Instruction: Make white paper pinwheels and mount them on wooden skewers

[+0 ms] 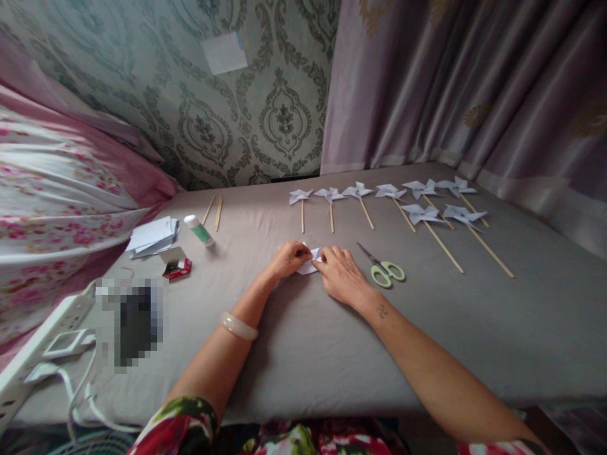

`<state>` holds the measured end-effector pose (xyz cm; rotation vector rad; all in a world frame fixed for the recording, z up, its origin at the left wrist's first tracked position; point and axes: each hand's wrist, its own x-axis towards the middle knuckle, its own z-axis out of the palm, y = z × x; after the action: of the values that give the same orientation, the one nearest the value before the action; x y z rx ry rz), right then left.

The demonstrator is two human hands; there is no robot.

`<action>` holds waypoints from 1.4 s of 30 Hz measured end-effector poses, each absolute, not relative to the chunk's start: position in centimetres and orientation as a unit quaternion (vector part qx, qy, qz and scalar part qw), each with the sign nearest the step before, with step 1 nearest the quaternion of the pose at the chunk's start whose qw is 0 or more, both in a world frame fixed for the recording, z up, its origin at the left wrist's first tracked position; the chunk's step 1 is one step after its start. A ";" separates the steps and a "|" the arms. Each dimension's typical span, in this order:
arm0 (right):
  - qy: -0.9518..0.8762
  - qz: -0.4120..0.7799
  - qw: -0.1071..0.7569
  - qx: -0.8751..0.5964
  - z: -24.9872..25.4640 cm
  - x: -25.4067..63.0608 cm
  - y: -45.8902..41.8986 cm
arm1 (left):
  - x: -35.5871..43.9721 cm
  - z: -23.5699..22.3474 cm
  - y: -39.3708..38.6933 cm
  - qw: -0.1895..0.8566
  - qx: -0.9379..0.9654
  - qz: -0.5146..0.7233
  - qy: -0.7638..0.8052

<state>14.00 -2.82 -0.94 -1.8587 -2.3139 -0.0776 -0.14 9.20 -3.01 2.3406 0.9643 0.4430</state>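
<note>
A small piece of folded white paper [308, 268] lies on the grey cloth between my two hands, partly hidden by the fingers. My left hand [289, 260] pinches its left side, thumb and fingers closed together. From the right, my right hand [343, 273] has its thumb and fingertips closed on the paper's other edge. Just right of that hand rests a pair of green-handled scissors [382, 265], the blades pointing away. Beyond my hands stand out several white paper pinwheels [331, 195] on wooden sticks, lying in a row towards the right.
Left of my hands are a glue stick [199, 231], a stack of white paper [152, 237], a few loose wooden sticks [219, 213] and a small red open box [177, 268]. A white power strip [71, 319] with cables lies at the left edge. Curtains [408, 82] hang behind.
</note>
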 end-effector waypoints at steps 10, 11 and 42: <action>-0.780 -0.032 0.084 -0.619 -1.2 14.1 -2.7 | 0.2 -2.7 9.2 0.284 0.871 0.143 0.374; -0.780 -0.032 0.083 -0.619 -1.2 14.1 -2.7 | 0.2 -2.7 9.2 0.285 0.870 0.141 0.376; -0.740 -0.001 0.208 -0.639 -2.2 14.9 -2.0 | 0.5 -1.6 8.0 0.229 0.873 0.112 0.415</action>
<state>14.91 -1.99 -2.19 -1.7782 -2.0603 -0.0018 0.51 8.04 -1.63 2.4037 1.1427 0.3088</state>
